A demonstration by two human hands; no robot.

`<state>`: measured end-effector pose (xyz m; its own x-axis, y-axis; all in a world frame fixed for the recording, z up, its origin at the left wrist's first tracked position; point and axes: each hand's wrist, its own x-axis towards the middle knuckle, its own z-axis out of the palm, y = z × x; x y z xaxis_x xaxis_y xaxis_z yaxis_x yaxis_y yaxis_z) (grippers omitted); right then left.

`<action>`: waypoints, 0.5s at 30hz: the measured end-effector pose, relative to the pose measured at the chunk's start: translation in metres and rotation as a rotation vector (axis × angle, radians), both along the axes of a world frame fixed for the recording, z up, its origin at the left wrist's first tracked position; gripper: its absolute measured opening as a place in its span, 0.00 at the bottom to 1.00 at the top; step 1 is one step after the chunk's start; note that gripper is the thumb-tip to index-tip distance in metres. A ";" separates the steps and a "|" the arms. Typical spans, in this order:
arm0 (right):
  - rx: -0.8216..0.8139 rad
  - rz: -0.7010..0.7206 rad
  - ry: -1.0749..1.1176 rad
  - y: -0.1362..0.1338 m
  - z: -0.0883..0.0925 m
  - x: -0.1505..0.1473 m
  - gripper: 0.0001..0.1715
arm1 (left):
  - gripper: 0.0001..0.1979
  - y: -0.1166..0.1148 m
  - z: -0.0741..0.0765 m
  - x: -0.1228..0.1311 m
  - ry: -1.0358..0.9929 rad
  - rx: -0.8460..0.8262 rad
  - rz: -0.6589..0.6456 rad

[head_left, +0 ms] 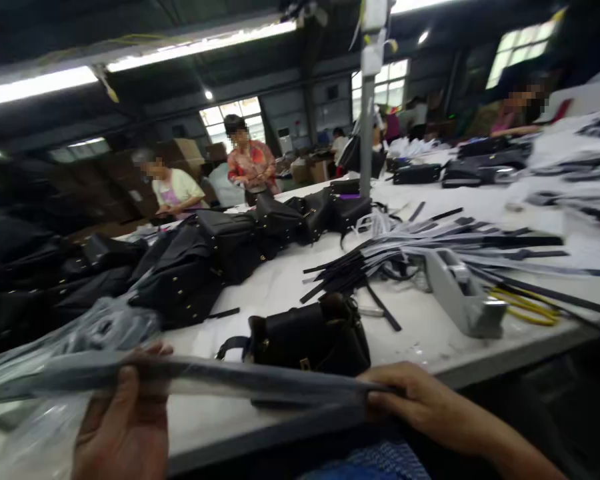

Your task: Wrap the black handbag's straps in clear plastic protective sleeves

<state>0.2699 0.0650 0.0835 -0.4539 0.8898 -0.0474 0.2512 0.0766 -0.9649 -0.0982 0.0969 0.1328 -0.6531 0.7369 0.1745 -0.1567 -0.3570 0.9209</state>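
Note:
A long dark strap in a clear plastic sleeve [260,380] stretches across the front of the table between my hands. My left hand [125,413] is closed on it at the left, thumb in front and fingers behind. At the right, my right hand [420,400] pinches its other part between thumb and fingers. Just beyond the strap lies a black handbag [300,333] with gold-coloured fittings and a small loop at its left side. Crumpled clear plastic [40,433] lies beside my left hand.
A row of black bags [235,240] runs along the table's left side. Several sleeved straps [405,247] lie piled beyond a grey tape dispenser [460,293] and yellow-handled scissors [525,307]. A metal post [367,127] rises mid-table. Co-workers [253,163] stand across the table.

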 end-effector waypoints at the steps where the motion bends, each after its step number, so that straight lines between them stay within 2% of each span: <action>1: 0.020 0.021 -0.032 0.005 0.001 0.005 0.15 | 0.04 -0.003 -0.002 -0.001 -0.032 0.007 0.011; 3: -0.009 0.076 -0.060 0.014 -0.002 0.009 0.17 | 0.04 -0.008 -0.011 -0.009 -0.097 -0.036 0.049; 5: -0.129 0.169 -0.062 0.019 -0.007 0.009 0.20 | 0.04 -0.017 -0.024 -0.021 -0.135 -0.136 0.103; 7: -0.270 0.275 -0.051 0.020 -0.012 0.007 0.23 | 0.04 -0.033 -0.039 -0.036 -0.133 -0.264 0.148; 9: -0.371 0.347 -0.020 0.020 -0.013 0.004 0.24 | 0.09 -0.056 -0.054 -0.052 -0.065 -0.447 0.129; 10: -0.403 0.375 -0.002 0.020 -0.011 0.003 0.24 | 0.12 -0.070 -0.060 -0.060 -0.002 -0.564 0.081; 12: -0.448 0.427 0.033 0.021 -0.007 -0.001 0.25 | 0.19 -0.097 -0.071 -0.075 0.169 -0.842 -0.105; 15: -0.491 0.506 0.055 0.026 0.002 -0.012 0.24 | 0.28 -0.125 -0.072 -0.085 0.497 -1.154 -0.369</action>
